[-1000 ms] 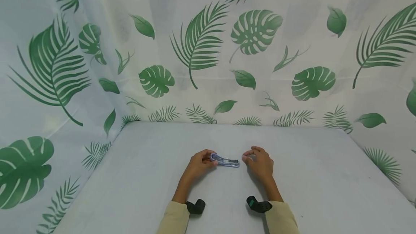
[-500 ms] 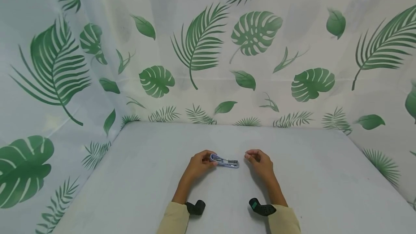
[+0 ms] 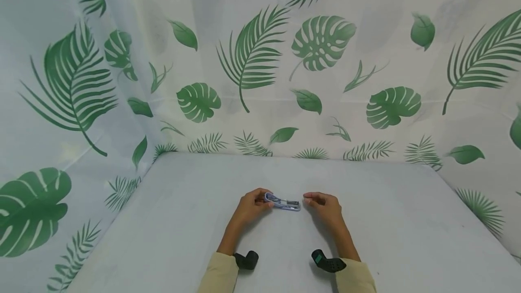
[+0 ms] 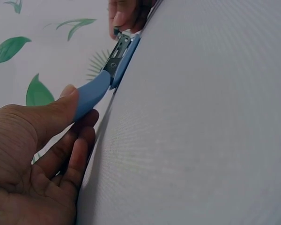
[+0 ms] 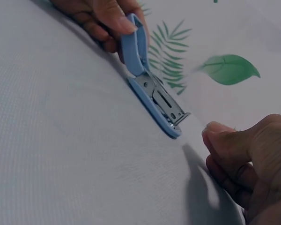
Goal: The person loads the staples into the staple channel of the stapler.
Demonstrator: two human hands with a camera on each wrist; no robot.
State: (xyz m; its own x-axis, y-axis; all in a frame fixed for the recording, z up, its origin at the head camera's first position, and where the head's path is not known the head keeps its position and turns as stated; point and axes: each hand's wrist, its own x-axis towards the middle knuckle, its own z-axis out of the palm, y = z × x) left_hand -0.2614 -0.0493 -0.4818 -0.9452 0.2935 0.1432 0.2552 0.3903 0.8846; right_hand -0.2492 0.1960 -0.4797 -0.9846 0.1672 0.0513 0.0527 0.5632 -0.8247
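Note:
A light blue stapler (image 3: 285,203) lies at the middle of the white table, its handle cover swung up from the base and the metal magazine (image 5: 165,97) bare between them. With thumb and fingers, my left hand (image 3: 251,206) grips the raised handle cover (image 4: 92,96) at the stapler's left end. Just right of its front end is my right hand (image 3: 327,205), fingers curled and the thumb tip (image 5: 218,127) against the index finger. Nothing shows in that pinch. A small gap parts these fingertips from the metal tip in the right wrist view.
The white-covered table (image 3: 163,220) stretches around both hands. White curtains (image 3: 260,67) with green leaf prints rise behind it and at its sides. Black wrist cameras (image 3: 247,260) sit on both wrists, beside beige sleeves.
My right hand first drew slightly right, away from the stapler's front end, and is now slightly nearer to it again, lower in the view. The left hand and stapler stay almost unchanged.

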